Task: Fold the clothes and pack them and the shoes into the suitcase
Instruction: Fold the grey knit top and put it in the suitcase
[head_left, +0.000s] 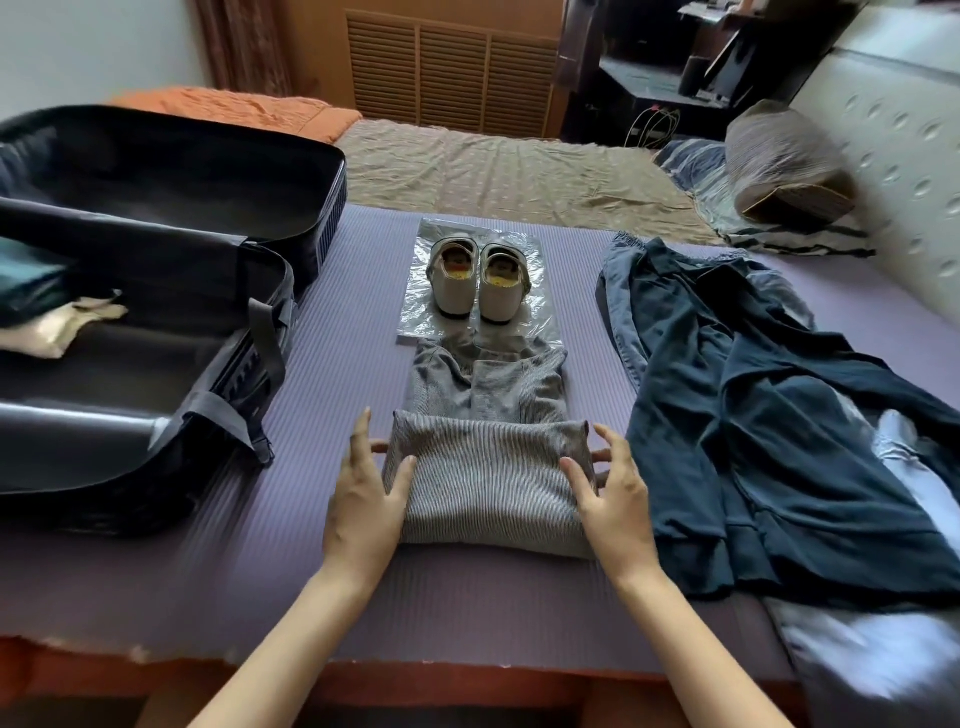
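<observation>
Left hand (363, 499): fingers (362, 431) spread, thumb laid on the left end of the grey garment (488, 483); no pinch is seen.
Right hand (615, 499): mirrored, fingers spread, thumb touching the right end.
Garment position: folded part is bracketed between both sets of fingers on the purple mat (322, 364); the unfolded rest runs beyond the fingertips.
Long axis: folded part runs from fingers to fingers, crosswise.
Shoes (475, 280): set on a plastic bag (530, 249), straight beyond the fingertips, touching the garment's far end.
Suitcase (156, 171): open, well outside the left fingers; left hand is nearer.
Dark blue clothes (769, 415): unfolded, just outside the right fingers.
Step (judged): fold unfinished; one more turn away from the fingers is needed.
</observation>
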